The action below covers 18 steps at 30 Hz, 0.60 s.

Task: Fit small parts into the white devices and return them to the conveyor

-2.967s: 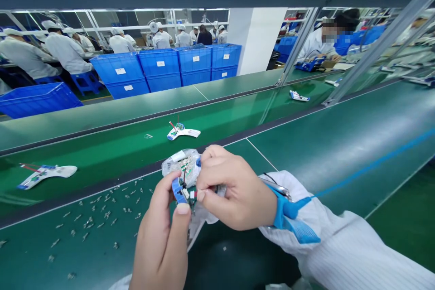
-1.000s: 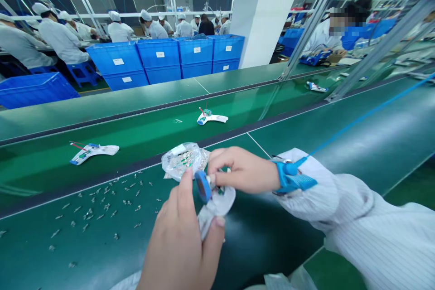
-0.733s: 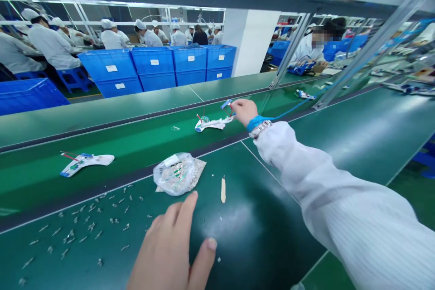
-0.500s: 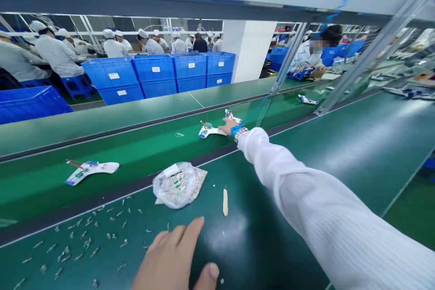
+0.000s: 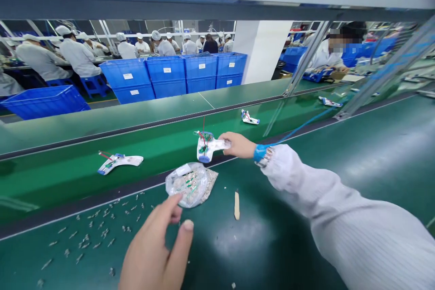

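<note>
Right hand (image 5: 240, 146): the fingers are pinching narrow on the slim tail of a white plastic housing (image 5: 211, 147).
White plastic housing: it's hanging out over the near side of the green belt (image 5: 166, 147), wide head to the left; I'm not managing to tell if it's touching.
Feel: I'm guessing light, stiff, kinda smooth, so a lazy pinch is risking a slip.
Green circuit board (image 5: 204, 149) + red wire (image 5: 200, 135): both are looking like the fragile bits; I'd be keeping fingers off.
Best hold: I'd be gripping that bare tail, or the shell's edges.
Left hand (image 5: 154, 244): it's hovering over the table (image 5: 278, 235), thumb and index parted wide, gripping nothing, near the clear plastic bag (image 5: 189, 183).
</note>
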Available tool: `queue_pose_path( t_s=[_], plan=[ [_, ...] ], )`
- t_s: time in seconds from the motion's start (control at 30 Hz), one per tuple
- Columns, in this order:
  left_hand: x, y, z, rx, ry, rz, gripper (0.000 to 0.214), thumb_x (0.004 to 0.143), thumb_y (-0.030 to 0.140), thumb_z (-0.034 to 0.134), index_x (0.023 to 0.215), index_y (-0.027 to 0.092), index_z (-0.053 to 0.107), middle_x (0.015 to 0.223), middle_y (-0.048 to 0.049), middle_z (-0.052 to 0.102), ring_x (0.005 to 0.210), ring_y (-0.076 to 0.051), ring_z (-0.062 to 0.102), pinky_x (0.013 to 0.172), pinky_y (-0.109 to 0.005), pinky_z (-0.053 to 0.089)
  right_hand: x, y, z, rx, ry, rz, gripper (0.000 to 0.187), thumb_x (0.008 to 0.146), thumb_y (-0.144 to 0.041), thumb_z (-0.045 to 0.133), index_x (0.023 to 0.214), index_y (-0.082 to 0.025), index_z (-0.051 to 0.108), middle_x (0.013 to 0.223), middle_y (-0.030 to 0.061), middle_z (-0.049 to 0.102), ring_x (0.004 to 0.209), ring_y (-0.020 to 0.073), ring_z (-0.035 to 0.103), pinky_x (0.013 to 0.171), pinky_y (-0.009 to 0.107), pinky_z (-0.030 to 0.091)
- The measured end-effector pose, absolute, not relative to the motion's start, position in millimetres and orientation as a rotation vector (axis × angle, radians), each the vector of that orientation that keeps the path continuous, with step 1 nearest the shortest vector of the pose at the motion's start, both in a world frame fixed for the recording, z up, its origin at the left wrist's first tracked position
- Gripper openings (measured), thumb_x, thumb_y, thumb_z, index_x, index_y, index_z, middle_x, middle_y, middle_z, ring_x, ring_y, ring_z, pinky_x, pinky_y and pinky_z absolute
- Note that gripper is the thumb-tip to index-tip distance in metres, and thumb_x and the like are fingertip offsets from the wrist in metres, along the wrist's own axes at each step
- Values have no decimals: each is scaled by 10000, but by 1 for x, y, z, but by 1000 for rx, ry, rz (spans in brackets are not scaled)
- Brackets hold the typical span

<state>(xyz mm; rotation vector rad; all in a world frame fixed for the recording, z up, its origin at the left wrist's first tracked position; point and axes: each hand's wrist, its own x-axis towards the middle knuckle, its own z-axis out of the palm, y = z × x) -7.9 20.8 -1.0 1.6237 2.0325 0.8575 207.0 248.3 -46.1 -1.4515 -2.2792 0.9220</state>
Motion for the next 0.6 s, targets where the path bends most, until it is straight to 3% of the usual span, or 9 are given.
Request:
queue_pose_path(
  t_s=[0.1,0.17,0.23,0.37,0.47,0.6],
  plan=[
    [-4,24,-7,1435,1993,1070,554,856,539,424,1274,183,504,1129,-105,642,983,-254,641,629,-297,512,200,202,-29,-1023,-2333,1300,479,638,-381,766,992,-105,598,945,55,618,876,189,577,800,321,472],
    [2,24,-12,1374,1850,1231,599,846,564,435,1299,174,477,1169,-113,636,1028,-267,635,844,-367,498,191,170,-24,-755,-2301,1550,558,638,-561,704,948,-108,599,880,50,618,813,172,583,737,297,476],
    [9,22,-14,1321,1703,1368,632,825,607,456,1275,166,500,1153,-118,653,1038,-293,634,927,-404,462,179,141,-26,-503,-2156,1828,667,662,-703,596,958,-106,577,839,64,608,752,159,581,690,298,479],
    [17,13,-6,1124,1427,1518,563,829,579,499,1215,172,545,824,-63,688,875,-284,673,732,-364,538,154,102,-43,-182,-1523,2383,609,668,-639,659,933,-99,563,722,46,574,579,115,546,570,268,448],
    [14,10,2,1006,1343,1481,499,849,541,513,1176,170,575,562,22,540,612,-206,630,553,-293,513,142,90,-54,-118,-1321,2481,560,671,-581,699,923,-98,571,677,47,591,532,116,548,524,257,425],
    [9,12,6,949,1485,1469,474,807,510,602,1132,166,620,632,3,611,612,-175,614,580,-265,521,138,86,-55,-35,-1331,2558,571,648,-574,731,923,-97,580,678,57,605,547,131,572,541,269,450]
  ],
)
